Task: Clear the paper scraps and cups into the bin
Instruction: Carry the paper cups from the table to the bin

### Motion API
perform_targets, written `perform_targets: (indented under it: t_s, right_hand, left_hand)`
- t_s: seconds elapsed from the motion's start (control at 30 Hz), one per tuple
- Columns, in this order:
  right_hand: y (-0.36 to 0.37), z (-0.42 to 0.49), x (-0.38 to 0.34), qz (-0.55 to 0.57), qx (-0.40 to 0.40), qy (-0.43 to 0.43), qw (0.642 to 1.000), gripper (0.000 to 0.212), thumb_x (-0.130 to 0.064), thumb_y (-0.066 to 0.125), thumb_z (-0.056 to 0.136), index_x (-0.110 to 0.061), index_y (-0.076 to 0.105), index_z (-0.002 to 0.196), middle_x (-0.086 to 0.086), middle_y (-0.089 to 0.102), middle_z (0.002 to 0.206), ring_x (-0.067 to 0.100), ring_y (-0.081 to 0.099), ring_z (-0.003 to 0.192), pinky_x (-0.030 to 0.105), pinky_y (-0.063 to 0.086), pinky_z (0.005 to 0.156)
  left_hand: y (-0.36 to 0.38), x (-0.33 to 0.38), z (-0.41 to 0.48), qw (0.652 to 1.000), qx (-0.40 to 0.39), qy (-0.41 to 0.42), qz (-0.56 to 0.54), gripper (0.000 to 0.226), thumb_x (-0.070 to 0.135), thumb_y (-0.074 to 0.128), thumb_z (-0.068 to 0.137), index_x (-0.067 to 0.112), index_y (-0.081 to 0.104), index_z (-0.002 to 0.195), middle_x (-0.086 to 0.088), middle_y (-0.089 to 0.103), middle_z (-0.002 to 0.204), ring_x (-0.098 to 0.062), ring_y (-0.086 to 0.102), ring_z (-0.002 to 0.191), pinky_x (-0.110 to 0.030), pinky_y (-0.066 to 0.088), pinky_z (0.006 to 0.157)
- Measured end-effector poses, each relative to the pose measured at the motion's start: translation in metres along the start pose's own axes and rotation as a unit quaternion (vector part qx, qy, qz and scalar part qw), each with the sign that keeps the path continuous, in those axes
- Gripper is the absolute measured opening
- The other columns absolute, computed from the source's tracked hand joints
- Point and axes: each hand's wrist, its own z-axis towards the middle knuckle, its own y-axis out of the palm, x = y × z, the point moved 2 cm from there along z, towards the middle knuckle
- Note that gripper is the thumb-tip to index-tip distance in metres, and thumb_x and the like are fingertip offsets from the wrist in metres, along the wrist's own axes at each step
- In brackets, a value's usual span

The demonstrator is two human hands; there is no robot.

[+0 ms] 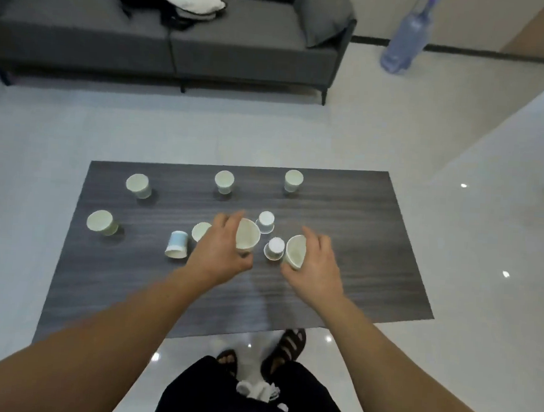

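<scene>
Cups are our job now: our left hand (221,250) curls round one pale round paper cup (247,238) and our right hand (316,263) curls round a second paper cup (295,251) over the dark wooden table (358,244), so next we should carry both to the bin.

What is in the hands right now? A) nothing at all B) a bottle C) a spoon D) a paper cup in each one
D: the left hand grips one pale paper cup and the right hand grips a second pale paper cup, both seen against the dark wood-grain table.
</scene>
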Motion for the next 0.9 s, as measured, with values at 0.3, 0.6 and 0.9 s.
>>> perform_targets:
  t_s: [0.3, 0.6, 0.9]
  right_hand:
    - [-0.075, -0.123, 0.101, 0.022, 0.153, 0.162, 0.975, 0.072, -0.036, 0.067, 0.078, -0.026, 0.034, 0.141, 0.0, 0.035, 0.133, 0.024, 0.049, 0.112, 0.029, 0.042, 0.084]
    - [-0.132, -0.303, 0.237, 0.038, 0.259, 0.31, 0.914, 0.073, -0.045, 0.064, 0.078, -0.03, 0.031, 0.142, -0.003, 0.034, 0.134, 0.022, 0.047, 0.114, 0.032, 0.046, 0.083]
    - [-0.183, -0.486, 0.365, 0.05, 0.321, 0.409, 0.853, 0.074, -0.046, 0.062, 0.079, -0.029, 0.029, 0.143, -0.004, 0.032, 0.137, 0.02, 0.044, 0.119, 0.03, 0.043, 0.085]
  left_hand:
    - [0.062, 0.151, -0.027, 0.965, -0.121, 0.222, 0.062, 0.081, 0.035, 0.069, 0.076, 0.022, 0.029, 0.146, -0.005, 0.034, 0.137, -0.025, 0.05, 0.116, -0.033, 0.043, 0.094]
    - [0.19, 0.313, -0.136, 0.895, -0.21, 0.377, 0.118, 0.079, 0.041, 0.067, 0.076, 0.025, 0.029, 0.144, -0.004, 0.037, 0.131, -0.028, 0.054, 0.109, -0.036, 0.047, 0.089]
    - [0.332, 0.447, -0.285, 0.828, -0.274, 0.471, 0.133, 0.087, 0.047, 0.068, 0.073, 0.026, 0.025, 0.146, -0.001, 0.035, 0.135, -0.024, 0.052, 0.113, -0.035, 0.047, 0.091]
